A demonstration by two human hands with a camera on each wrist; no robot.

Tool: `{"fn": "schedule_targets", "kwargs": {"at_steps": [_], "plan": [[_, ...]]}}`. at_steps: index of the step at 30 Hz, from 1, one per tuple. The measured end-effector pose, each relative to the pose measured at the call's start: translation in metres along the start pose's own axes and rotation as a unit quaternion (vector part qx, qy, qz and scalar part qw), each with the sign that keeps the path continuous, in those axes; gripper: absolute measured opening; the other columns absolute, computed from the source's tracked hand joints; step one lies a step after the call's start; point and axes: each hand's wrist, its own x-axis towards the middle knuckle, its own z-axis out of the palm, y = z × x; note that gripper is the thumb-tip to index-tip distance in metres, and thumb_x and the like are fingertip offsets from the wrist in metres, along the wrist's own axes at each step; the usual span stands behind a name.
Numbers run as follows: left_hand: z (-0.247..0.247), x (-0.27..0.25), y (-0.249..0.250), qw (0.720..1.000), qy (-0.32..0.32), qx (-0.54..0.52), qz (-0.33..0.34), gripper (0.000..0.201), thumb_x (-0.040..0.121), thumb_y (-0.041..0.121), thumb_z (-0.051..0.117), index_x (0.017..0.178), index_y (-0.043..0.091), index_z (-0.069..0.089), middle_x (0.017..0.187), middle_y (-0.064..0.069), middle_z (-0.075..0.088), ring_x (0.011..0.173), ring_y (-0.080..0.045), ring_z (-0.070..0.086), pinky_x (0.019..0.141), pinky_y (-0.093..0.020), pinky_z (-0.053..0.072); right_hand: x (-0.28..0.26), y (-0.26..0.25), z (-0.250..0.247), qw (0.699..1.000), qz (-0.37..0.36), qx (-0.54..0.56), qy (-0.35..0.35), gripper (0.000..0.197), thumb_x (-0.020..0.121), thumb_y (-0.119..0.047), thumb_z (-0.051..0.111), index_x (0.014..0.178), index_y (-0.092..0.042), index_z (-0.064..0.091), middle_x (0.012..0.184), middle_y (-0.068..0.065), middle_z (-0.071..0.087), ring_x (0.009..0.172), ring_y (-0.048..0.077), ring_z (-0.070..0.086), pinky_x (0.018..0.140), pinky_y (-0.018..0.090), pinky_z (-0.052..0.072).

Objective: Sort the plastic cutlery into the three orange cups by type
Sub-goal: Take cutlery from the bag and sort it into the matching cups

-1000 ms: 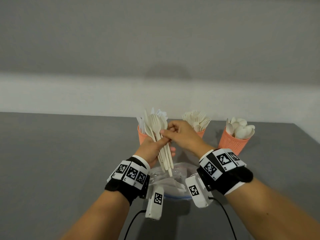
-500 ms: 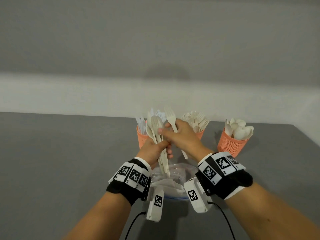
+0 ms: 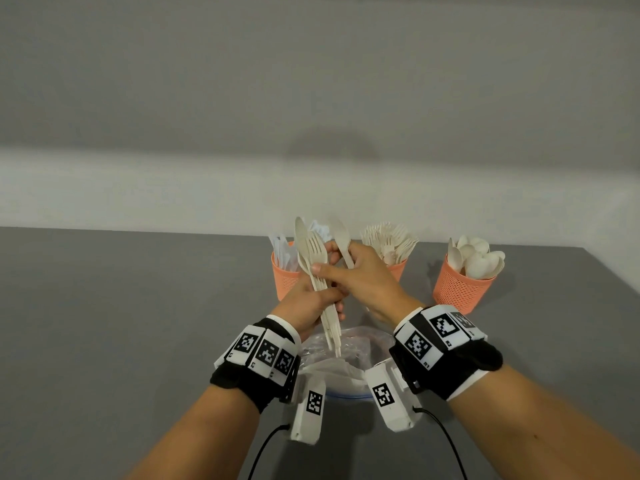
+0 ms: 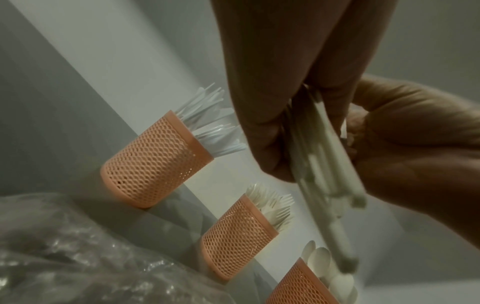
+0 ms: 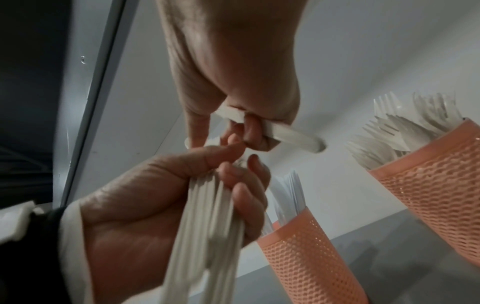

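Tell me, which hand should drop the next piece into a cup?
Right. The right hand pinches one single piece, close to the fork cup. The left hand is busy gripping the whole bundle.

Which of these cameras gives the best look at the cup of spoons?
The head view: the spoon cup stands whole and unblocked at far right, spoon bowls heaped above its rim. The left wrist view catches only its top part at the bottom edge, cut off by the frame. The right wrist view shows the other two cups, not this one.
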Motion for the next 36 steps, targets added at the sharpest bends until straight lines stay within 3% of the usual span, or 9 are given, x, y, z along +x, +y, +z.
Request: {"fn": "schedule_targets", "kwargs": {"at_steps": [4, 11, 14, 16, 21, 25, 28, 31, 36], "plan": [[-0.001, -0.002, -0.001, 1.0, -0.019, -0.022, -0.006, 0.017, 0.083, -0.005, 0.059, 0.093, 0.009, 0.057, 0.058, 0.002, 0.054, 0.046, -0.007, 0.047, 0.047, -0.022, 0.045, 0.0, -0.006, -0.003, 0.999, 0.03, 0.031, -0.018, 0.006, 0.089, -0.018, 0.061, 0.082, -0.018, 0.06, 0.067, -0.006, 0.065, 0.06, 0.006, 0.064, 0.053, 0.019, 0.051], [0.003, 0.0, 0.0, 0.996, 0.026, -0.078, -0.031, 0.015, 0.096, 0.02, 0.047, 0.091, 0.006, 0.049, 0.065, -0.004, 0.047, 0.04, -0.008, 0.042, 0.04, -0.021, 0.04, 0.013, -0.013, -0.021, 0.98, 0.03, 0.18, 0.085, 0.012, 0.1, -0.025, 0.04, 0.09, -0.018, 0.043, 0.066, 0.0, 0.053, 0.062, 0.017, 0.056, 0.07, 0.037, 0.049], [0.003, 0.005, -0.007, 0.996, 0.084, 0.0, -0.031, 0.015, 0.094, 0.01, 0.051, 0.105, 0.002, 0.046, 0.069, -0.006, 0.048, 0.037, -0.009, 0.044, 0.039, -0.023, 0.041, 0.012, -0.023, -0.027, 0.984, -0.029, 0.144, 0.099, 0.01, 0.097, -0.018, 0.045, 0.089, -0.023, 0.046, 0.058, -0.006, 0.045, 0.042, 0.006, 0.044, 0.048, 0.022, 0.043], [0.006, 0.008, -0.01, 0.99, 0.127, 0.067, -0.013, 0.036, 0.092, 0.006, 0.051, 0.126, 0.004, 0.042, 0.071, -0.005, 0.051, 0.039, -0.011, 0.044, 0.042, -0.025, 0.041, 0.007, -0.026, -0.02, 0.995, -0.054, 0.029, 0.073, 0.009, 0.089, -0.017, 0.06, 0.083, -0.023, 0.057, 0.063, -0.01, 0.058, 0.049, 0.001, 0.053, 0.052, 0.016, 0.044], [0.017, 0.011, -0.012, 0.951, 0.21, 0.213, 0.079, 0.044, 0.089, 0.003, 0.047, 0.131, 0.015, 0.043, 0.104, -0.014, 0.064, 0.093, -0.037, 0.063, 0.077, -0.044, 0.052, -0.002, -0.013, 0.007, 0.985, -0.051, -0.15, 0.072, 0.021, 0.074, -0.025, 0.077, 0.073, -0.011, 0.061, 0.064, -0.001, 0.062, 0.06, 0.01, 0.059, 0.061, 0.022, 0.048], [0.016, 0.008, -0.014, 0.937, 0.208, 0.258, 0.109, 0.052, 0.088, 0.004, 0.055, 0.135, 0.014, 0.036, 0.115, -0.003, 0.06, 0.106, -0.02, 0.057, 0.09, -0.031, 0.045, 0.002, -0.012, 0.001, 0.994, -0.051, -0.058, 0.075, 0.002, 0.087, -0.015, 0.063, 0.087, -0.014, 0.064, 0.075, -0.003, 0.066, 0.067, 0.005, 0.062, 0.063, 0.02, 0.049], [0.012, 0.009, -0.015, 0.94, 0.228, 0.231, 0.103, 0.051, 0.086, 0.001, 0.056, 0.133, 0.011, 0.039, 0.109, -0.014, 0.058, 0.104, -0.031, 0.056, 0.088, -0.036, 0.045, 0.004, -0.021, -0.012, 0.992, -0.053, 0.072, 0.086, 0.013, 0.095, -0.019, 0.05, 0.085, -0.026, 0.056, 0.07, -0.016, 0.058, 0.053, -0.009, 0.054, 0.056, 0.01, 0.04], [0.01, 0.012, -0.017, 0.954, 0.238, 0.166, 0.079, 0.041, 0.088, 0.004, 0.055, 0.127, 0.006, 0.045, 0.105, -0.024, 0.059, 0.096, -0.044, 0.058, 0.082, -0.051, 0.049, 0.015, -0.029, -0.035, 0.977, -0.073, 0.126, 0.155, 0.015, 0.099, -0.022, 0.041, 0.087, -0.027, 0.049, 0.073, -0.011, 0.053, 0.062, -0.001, 0.054, 0.062, 0.02, 0.043], [0.002, 0.013, -0.012, 0.975, 0.194, 0.091, 0.065, 0.014, 0.093, 0.013, 0.053, 0.106, 0.011, 0.048, 0.061, -0.002, 0.047, 0.038, -0.006, 0.041, 0.043, -0.017, 0.039, 0.031, -0.019, -0.089, 0.957, -0.114, 0.161, 0.212, 0.014, 0.1, -0.007, 0.032, 0.113, -0.009, 0.038, 0.088, 0.004, 0.061, 0.073, 0.012, 0.065, 0.074, 0.025, 0.055]]}}
